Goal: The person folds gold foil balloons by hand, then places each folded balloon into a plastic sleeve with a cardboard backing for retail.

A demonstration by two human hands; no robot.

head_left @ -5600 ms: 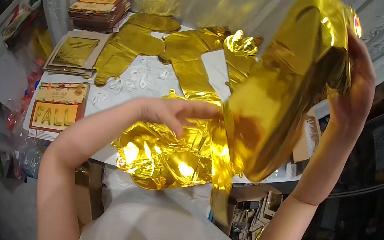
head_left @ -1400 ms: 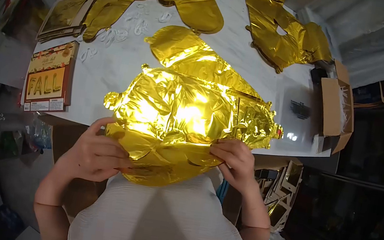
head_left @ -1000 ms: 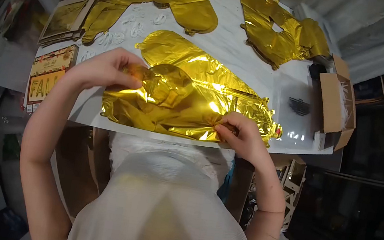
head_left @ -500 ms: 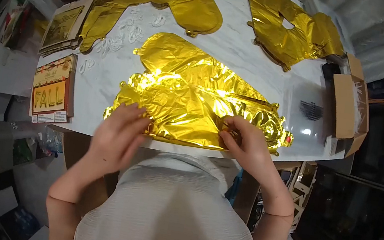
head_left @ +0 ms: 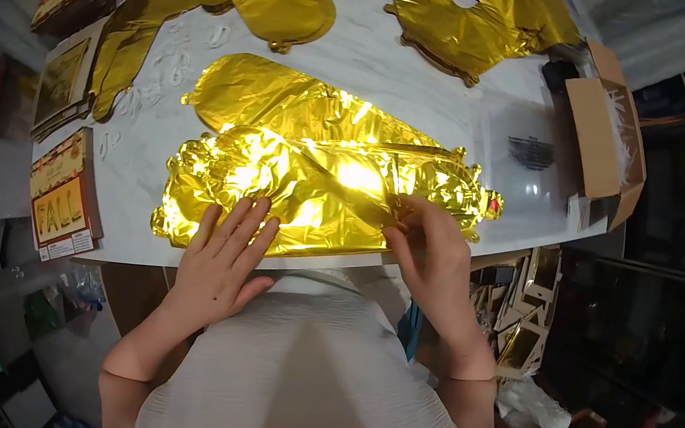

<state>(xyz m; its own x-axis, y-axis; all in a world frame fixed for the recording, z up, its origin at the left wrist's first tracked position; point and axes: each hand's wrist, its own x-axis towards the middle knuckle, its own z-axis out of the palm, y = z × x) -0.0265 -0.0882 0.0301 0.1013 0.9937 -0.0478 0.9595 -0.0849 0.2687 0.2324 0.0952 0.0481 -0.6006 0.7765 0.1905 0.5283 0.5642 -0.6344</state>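
Observation:
A shiny gold foil balloon [head_left: 304,173], flat and folded over on itself, lies at the table's front edge. My left hand [head_left: 224,263] rests flat with spread fingers on its lower left part. At the lower right, my right hand [head_left: 426,249] pinches the foil's edge between thumb and fingers. Small tabs stick out at the balloon's left and right ends. A small red spot shows at its right tip.
More flat gold foil balloons [head_left: 277,0] lie along the back, with another stack [head_left: 468,25] at back right. White string bundles [head_left: 142,100] lie left of centre. Printed "FALL" packages [head_left: 66,195] stand at left. An open cardboard box [head_left: 593,136] sits at right beside clear plastic sleeves [head_left: 525,179].
My left hand has come down flat onto the foil with fingers spread. The right hand still pinches the edge, and the foil's front layer has shifted. The whole view has turned slightly.

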